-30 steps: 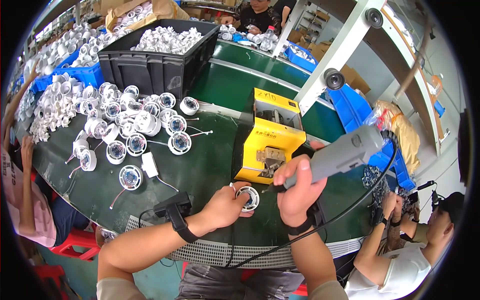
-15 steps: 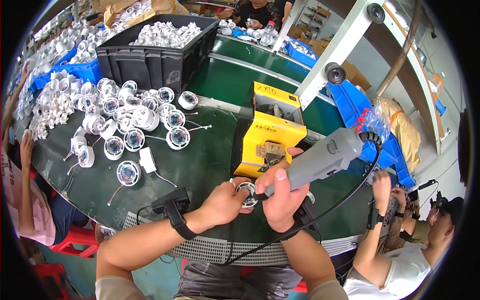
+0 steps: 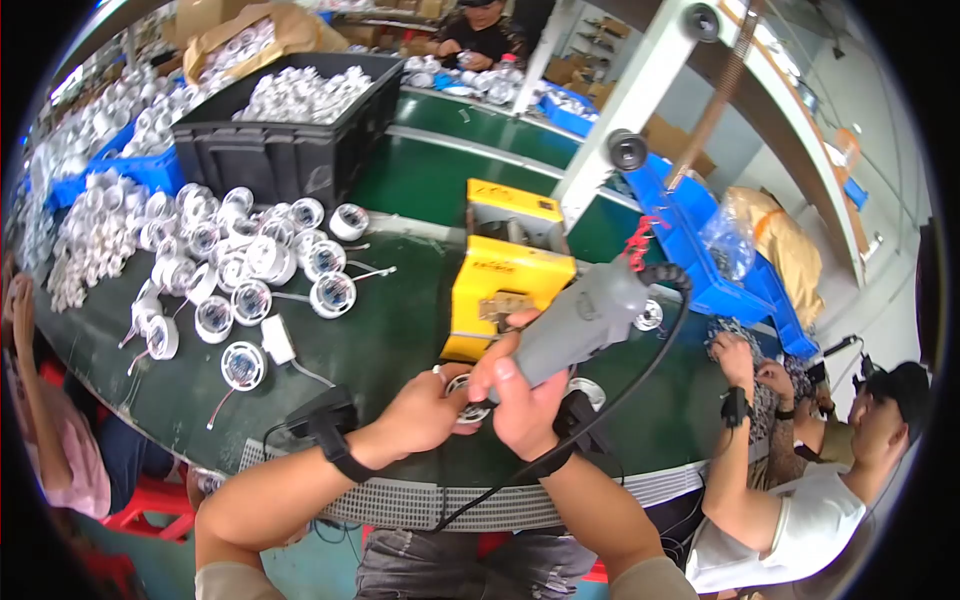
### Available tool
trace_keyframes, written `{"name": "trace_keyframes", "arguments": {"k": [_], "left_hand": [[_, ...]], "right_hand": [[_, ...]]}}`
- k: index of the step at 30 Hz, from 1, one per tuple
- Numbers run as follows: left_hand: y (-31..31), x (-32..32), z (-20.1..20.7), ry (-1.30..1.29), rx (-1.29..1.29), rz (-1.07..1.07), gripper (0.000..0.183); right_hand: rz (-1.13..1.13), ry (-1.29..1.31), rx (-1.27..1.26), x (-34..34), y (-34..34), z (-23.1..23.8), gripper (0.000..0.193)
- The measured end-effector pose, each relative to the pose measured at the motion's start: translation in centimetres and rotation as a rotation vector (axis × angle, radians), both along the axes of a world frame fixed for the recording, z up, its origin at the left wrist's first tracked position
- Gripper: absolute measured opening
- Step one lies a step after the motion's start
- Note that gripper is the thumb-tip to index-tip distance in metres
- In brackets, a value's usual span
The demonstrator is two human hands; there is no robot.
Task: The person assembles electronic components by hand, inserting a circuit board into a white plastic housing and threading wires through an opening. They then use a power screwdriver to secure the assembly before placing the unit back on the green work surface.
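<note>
My right hand (image 3: pixel 522 408) grips a grey electric screwdriver (image 3: pixel 585 318), tilted so its black tip end points down to the left. That tip meets a small round white housing (image 3: pixel 466 412) with a circuit board inside. Closed on the housing's left edge, my left hand (image 3: pixel 424 412) keeps it low over the green table (image 3: pixel 390 350). My fingers cover much of the housing, and the exact contact of the tip is hidden. Right behind my hands stands a yellow machine (image 3: pixel 512 270) with a metal fitting on its front.
Many round housings with boards and wires (image 3: pixel 240 265) lie at left, beside a white box-shaped part (image 3: pixel 278 340). A black bin (image 3: pixel 270 155) of white parts stands behind. White round parts (image 3: pixel 590 392) lie near my right wrist. Blue trays (image 3: pixel 705 280) and a co-worker (image 3: pixel 790 500) are at right.
The whole view has shifted, so the table, machine and hands appear further left. Both hands keep their grips, with the screwdriver tip still at the housing. Another white round part now shows behind the screwdriver.
</note>
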State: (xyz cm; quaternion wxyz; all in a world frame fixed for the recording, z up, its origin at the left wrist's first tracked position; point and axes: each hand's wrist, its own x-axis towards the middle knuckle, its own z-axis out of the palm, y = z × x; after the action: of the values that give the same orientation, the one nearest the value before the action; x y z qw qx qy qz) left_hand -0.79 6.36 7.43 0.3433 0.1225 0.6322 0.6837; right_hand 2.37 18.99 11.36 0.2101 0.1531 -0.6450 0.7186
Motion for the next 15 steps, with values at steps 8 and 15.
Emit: {"name": "trace_keyframes", "arguments": {"k": [8, 15], "left_hand": [[-7.2, -2.7, 5.6, 1.039, -0.757, 0.653, 0.052], [-8.2, -1.7, 7.1, 1.021, -0.77, 0.269, 0.037]], "right_hand": [[-0.482, -0.123, 0.773, 4.3, 8.2, 1.0, 0.057], [-0.503, -0.395, 0.863, 7.1, 11.3, -2.1, 0.047]]}}
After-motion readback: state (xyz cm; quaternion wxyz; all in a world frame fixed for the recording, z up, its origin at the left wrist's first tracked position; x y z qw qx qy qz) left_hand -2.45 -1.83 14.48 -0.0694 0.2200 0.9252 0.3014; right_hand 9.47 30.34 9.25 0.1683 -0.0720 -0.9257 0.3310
